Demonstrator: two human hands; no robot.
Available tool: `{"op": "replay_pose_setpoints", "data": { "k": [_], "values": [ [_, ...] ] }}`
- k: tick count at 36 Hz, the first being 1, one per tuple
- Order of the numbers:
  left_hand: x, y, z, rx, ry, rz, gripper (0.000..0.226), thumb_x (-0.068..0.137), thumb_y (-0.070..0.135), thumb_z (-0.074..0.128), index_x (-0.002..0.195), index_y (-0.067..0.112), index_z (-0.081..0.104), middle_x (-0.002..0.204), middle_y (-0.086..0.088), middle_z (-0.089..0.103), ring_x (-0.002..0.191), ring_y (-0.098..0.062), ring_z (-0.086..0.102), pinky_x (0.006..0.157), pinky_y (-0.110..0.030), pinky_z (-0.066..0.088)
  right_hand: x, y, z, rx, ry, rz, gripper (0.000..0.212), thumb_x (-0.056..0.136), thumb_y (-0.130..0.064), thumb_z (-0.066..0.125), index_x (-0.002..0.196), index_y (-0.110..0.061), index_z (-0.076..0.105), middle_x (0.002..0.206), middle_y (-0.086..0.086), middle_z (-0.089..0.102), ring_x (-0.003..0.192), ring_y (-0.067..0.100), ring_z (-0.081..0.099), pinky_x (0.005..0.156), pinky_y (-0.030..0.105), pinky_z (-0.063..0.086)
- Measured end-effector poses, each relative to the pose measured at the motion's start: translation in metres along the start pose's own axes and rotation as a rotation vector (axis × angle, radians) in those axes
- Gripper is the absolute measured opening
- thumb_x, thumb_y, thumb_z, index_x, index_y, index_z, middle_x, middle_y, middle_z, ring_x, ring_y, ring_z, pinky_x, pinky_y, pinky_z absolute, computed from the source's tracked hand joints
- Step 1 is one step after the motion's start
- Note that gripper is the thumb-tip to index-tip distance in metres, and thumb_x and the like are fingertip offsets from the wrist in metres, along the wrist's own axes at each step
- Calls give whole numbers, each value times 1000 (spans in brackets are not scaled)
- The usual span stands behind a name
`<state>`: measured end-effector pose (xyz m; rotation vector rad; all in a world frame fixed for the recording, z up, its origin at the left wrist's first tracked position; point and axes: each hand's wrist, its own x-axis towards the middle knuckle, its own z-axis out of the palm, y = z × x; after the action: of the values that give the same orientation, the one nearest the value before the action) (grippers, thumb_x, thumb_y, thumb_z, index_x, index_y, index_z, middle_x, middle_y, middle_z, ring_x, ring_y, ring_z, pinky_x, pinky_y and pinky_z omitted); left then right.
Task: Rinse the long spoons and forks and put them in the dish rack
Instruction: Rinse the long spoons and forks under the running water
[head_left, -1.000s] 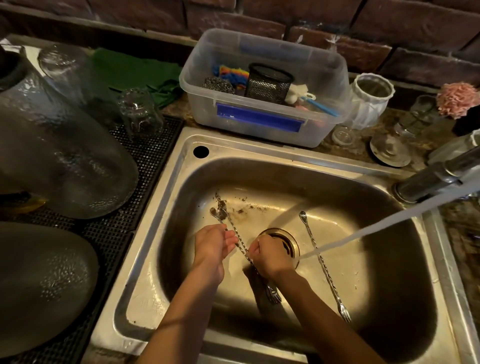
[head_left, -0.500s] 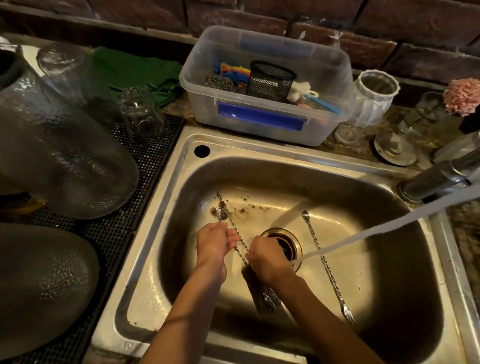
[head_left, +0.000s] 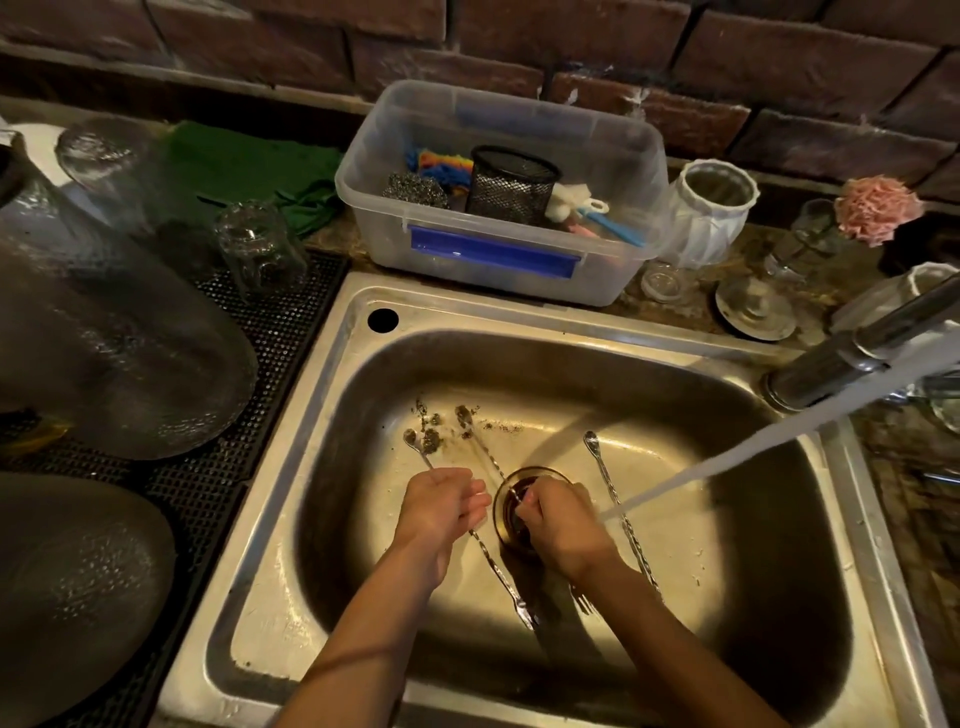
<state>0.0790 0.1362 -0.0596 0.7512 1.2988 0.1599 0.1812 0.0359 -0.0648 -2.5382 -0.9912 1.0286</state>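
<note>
right hand (head_left: 563, 525) fisted on spoon (head_left: 487, 452); left hand (head_left: 441, 506) over second spoon (head_left: 498, 571), grip unclear. loose spoon (head_left: 609, 478) just right of right hand, axis far-to-near; right hand nearer.

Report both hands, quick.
Left hand: open, straight fingers over a long spoon.
Right hand: closed on a second spoon.
</note>
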Motion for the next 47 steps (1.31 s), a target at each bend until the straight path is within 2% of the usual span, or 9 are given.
{"op": "replay_pose_setpoints", "data": {
  "k": [3,8,11,15,21,26,30,33,47],
  "values": [
    [-4,-3,8,-17,-81,-29,21,99,1,53,119,-1,59,114,-21,69,106,-29,70,98,-38,55,-11,14,-6,60,55,-25,16,100,-22,49,102,-7,55,107,5,49,96,19,50,86,28,44],
    [-11,-5,29,-135,-154,-38,15,98,0,54,112,0,60,114,-18,68,111,-26,67,106,-39,50,-28,23,-18,124,70,-71,10,101,-8,48,93,-6,54,82,-1,51,70,9,47,61,-2,38],
    [-20,-6,44,-220,-227,-49,12,98,-1,53,105,3,62,111,-17,71,108,-28,69,101,-42,54,-36,28,-27,80,140,-114,23,100,0,45,103,14,63,97,24,65,68,4,53,58,-5,35],
    [-28,-6,58,-270,-272,-31,21,96,-4,56,116,1,61,110,-18,74,101,-30,74,89,-44,60,-44,32,-33,126,107,-161,11,98,-15,56,96,-8,64,78,-10,55,67,-1,51,60,-3,37],
    [-42,-6,72,-373,-302,-25,21,94,-15,51,110,-10,63,94,-21,78,86,-30,77,70,-35,64,-53,41,-40,196,175,-95,20,96,-21,58,77,-23,62,72,-10,61,65,4,60,55,7,45],
    [-54,-6,79,-374,-329,4,18,94,-17,48,105,-13,61,84,-20,78,74,-29,78,55,-34,62,-66,42,-46,574,140,95,8,92,-14,65,92,-8,59,69,0,63,64,30,70,68,48,62],
    [-61,-8,83,-328,-344,4,14,93,-12,54,102,-10,65,93,-22,77,78,-27,78,66,-36,65,-80,46,-51,771,27,109,9,96,-3,55,94,5,58,66,9,64,49,23,63,54,37,49],
    [-64,-9,85,-323,-359,-3,13,94,-9,55,98,-8,67,98,-25,76,79,-27,77,74,-34,63,-89,49,-55,782,-6,69,29,98,-3,50,72,0,64,49,5,61,45,18,55,50,28,40],
    [-68,-6,85,-464,-416,-19,18,96,-13,49,109,-17,60,107,-32,72,93,-37,75,67,-34,62,-124,55,-61,764,84,4,42,98,-27,57,64,-4,67,47,9,56,46,19,48,55,30,39]
  ]
}}
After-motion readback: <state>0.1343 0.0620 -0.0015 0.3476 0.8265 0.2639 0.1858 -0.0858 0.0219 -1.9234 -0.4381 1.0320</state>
